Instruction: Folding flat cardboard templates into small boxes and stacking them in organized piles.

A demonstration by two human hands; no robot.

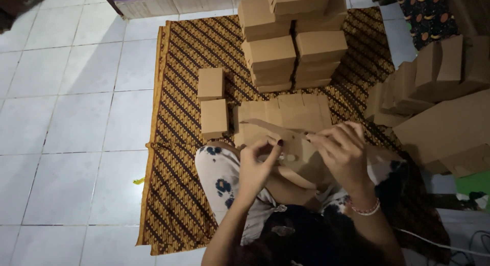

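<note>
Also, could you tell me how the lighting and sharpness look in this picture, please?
In the head view, light is dim and uneven: the floor tiles at left are brightest, the lower right corner falls into shadow. The left hand and right hand on the flat cardboard piece look slightly soft; the stacked boxes are clearer. No strong glare shows.

A stack of closed brown cardboard boxes point(292, 39) stands at the far end of the patterned mat, two single boxes point(212, 102) left of it, flat unfolded blanks point(286, 113) in front, more boxes point(434, 72) piled at right.
</note>
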